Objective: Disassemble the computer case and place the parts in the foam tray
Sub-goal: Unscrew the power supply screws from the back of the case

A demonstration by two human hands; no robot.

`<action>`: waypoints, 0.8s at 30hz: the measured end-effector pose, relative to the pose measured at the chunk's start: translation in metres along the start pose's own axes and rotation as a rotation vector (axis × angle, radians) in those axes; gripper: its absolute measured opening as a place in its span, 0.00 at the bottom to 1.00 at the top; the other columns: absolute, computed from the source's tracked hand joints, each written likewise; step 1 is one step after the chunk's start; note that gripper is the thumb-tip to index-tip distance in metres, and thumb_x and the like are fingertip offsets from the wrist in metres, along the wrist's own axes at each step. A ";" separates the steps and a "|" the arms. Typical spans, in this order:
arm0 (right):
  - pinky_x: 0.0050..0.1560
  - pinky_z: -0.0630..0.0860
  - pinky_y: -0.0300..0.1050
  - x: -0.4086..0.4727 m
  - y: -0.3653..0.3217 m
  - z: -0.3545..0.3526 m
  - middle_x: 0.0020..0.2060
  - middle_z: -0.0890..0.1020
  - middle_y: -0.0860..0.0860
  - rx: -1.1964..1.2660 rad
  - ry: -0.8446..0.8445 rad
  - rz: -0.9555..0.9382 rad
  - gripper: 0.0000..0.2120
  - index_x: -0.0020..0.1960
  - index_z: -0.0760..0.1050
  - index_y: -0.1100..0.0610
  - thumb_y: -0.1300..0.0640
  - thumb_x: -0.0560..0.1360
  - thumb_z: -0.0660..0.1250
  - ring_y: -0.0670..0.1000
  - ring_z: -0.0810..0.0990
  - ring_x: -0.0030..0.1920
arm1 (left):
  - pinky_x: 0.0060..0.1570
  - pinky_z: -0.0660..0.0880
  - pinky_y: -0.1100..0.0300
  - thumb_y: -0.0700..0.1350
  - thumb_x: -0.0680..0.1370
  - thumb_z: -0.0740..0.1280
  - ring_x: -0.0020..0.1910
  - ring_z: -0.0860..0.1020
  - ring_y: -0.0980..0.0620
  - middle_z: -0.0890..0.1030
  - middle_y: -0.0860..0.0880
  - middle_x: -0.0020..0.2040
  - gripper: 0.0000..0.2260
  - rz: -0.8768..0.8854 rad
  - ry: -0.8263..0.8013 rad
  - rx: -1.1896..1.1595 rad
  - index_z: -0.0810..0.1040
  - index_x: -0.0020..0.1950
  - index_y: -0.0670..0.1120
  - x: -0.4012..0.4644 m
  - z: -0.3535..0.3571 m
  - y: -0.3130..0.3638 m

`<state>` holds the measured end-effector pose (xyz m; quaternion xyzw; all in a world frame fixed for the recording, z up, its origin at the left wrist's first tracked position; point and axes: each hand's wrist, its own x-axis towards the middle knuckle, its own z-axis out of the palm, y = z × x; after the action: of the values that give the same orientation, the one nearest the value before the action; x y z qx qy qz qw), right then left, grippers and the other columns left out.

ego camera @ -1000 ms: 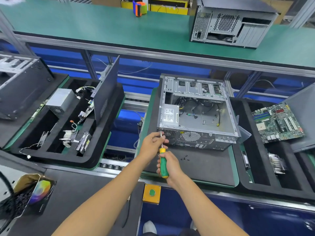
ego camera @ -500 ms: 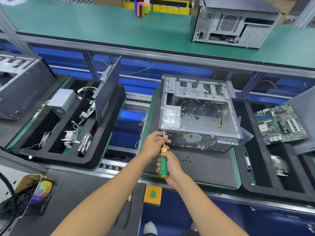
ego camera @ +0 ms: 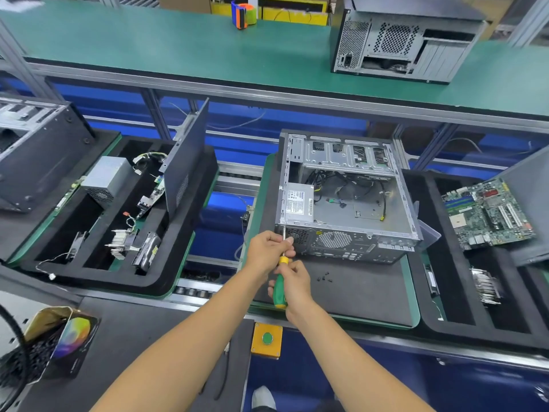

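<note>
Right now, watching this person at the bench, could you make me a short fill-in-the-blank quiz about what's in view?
1. The right hand grips a screwdriver whose handle is yellow and ____.
2. The left hand pinches the screwdriver's metal ____.
3. Loose black ____ lie on the dark mat in front of the computer case.
4. The motherboard lies to the ____ of the case.

Missing words: green; shaft; screws; right

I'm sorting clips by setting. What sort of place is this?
Most likely a factory teardown line for desktop computers. An opened computer case sits on a pad, black foam trays hold removed parts, and a long green workbench carries another case.
</note>
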<state>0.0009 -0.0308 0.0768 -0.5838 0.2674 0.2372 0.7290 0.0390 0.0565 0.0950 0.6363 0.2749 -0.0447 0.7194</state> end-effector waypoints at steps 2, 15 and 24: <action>0.31 0.78 0.46 -0.004 0.000 -0.002 0.38 0.80 0.58 0.043 -0.060 0.074 0.05 0.50 0.74 0.59 0.57 0.79 0.64 0.52 0.79 0.30 | 0.33 0.81 0.61 0.40 0.79 0.73 0.33 0.83 0.54 0.86 0.38 0.45 0.14 -0.059 -0.006 -0.057 0.77 0.58 0.32 -0.001 0.002 0.002; 0.36 0.73 0.43 -0.009 0.003 -0.009 0.36 0.86 0.53 -0.239 -0.039 -0.055 0.08 0.44 0.81 0.56 0.54 0.75 0.65 0.47 0.79 0.34 | 0.47 0.82 0.57 0.42 0.86 0.60 0.46 0.87 0.51 0.87 0.45 0.48 0.10 -0.128 -0.141 -0.064 0.78 0.59 0.39 -0.001 0.002 0.007; 0.44 0.69 0.48 -0.011 0.000 0.000 0.39 0.77 0.55 -0.298 0.003 -0.098 0.10 0.40 0.69 0.55 0.58 0.72 0.71 0.54 0.75 0.41 | 0.45 0.84 0.58 0.47 0.67 0.84 0.35 0.81 0.53 0.86 0.46 0.41 0.16 -0.091 0.033 0.097 0.86 0.50 0.42 0.011 -0.018 0.009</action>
<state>-0.0077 -0.0315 0.0838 -0.6984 0.2015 0.2373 0.6444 0.0465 0.0781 0.0975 0.6578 0.3131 -0.0800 0.6803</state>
